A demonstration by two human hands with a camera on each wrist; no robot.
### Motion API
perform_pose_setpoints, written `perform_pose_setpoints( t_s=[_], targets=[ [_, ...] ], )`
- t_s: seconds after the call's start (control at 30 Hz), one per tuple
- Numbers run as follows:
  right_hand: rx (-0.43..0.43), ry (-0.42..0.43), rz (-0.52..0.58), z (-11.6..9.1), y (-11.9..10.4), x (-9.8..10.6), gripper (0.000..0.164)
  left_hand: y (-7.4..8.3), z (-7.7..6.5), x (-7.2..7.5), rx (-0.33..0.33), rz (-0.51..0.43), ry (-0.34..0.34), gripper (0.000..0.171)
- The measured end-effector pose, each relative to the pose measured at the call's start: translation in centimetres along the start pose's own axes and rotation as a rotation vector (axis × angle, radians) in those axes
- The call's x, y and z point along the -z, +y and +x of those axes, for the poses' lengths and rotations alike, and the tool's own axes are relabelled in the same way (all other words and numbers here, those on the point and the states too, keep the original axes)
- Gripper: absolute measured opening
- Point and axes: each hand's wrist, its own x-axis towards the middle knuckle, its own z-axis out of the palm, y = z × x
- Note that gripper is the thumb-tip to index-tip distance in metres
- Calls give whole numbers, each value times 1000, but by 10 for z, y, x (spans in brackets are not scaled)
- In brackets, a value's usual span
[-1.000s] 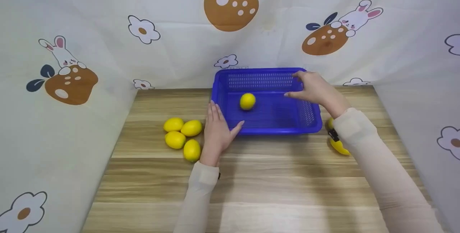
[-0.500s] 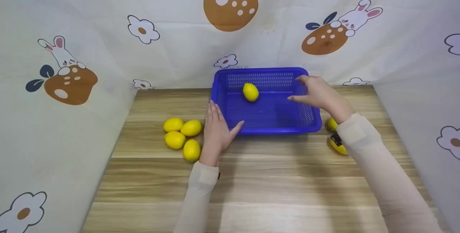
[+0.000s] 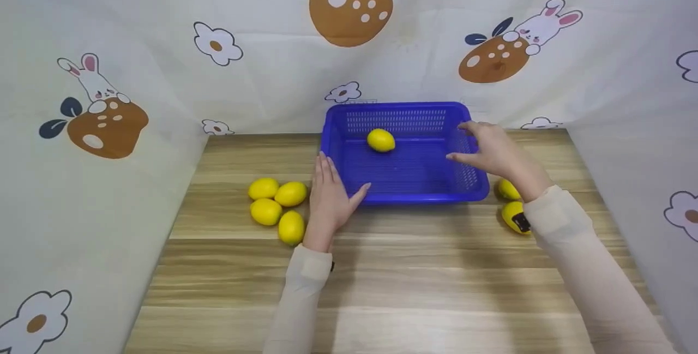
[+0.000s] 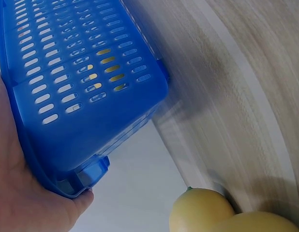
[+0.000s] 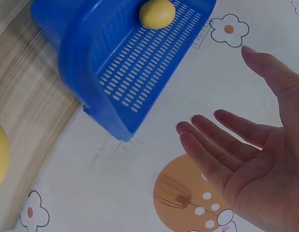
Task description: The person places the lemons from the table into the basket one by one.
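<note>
Pale cloth (image 3: 272, 78) around three sides, printed with rabbits, spotted brown fruit and flowers. Within it, a wood-grained tabletop (image 3: 414, 267). At the back of the tabletop, a blue basket (image 3: 406, 198) with slotted walls, standing upright. Reaching in from the near edge, a cream right sleeve (image 3: 605, 283) and a matching left sleeve (image 3: 297, 307).

Note the left hand (image 3: 331, 197): laid against the left side of the basket at the front corner, fingers straight and close together, thumb stretched out along the front rim; touching without gripping. Compare the right hand (image 3: 493, 149): poised at the right rim, thumb spread wide from loosely bent fingers, holding nothing (apart from the basket in the right wrist view).

Inside the basket, one yellow lemon (image 3: 381, 140), close to the back wall and left of the middle; contact with that wall unclear. Left of the left hand, four lemons (image 3: 265, 211): three in a tight cluster, the fourth nearer the viewer. By the right front corner, two lemons (image 3: 508, 213), partly hidden. Smallest, a black device (image 3: 522, 222) at the right cuff.
</note>
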Motion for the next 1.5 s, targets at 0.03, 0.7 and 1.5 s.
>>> perform_pose_setpoints(
  t_s=[0.03,0.7,1.5],
  targets=[
    [3,5,2,-1,1,-1,75,0,0,0,-1,-1,-1,111],
    [11,75,-3,-27,7,-7,74,0,-1,2,-11,-11,10,110],
    [-62,51,43,-50,25,-22,78,1,-1,1,-1,-4,13,110]
  ],
)
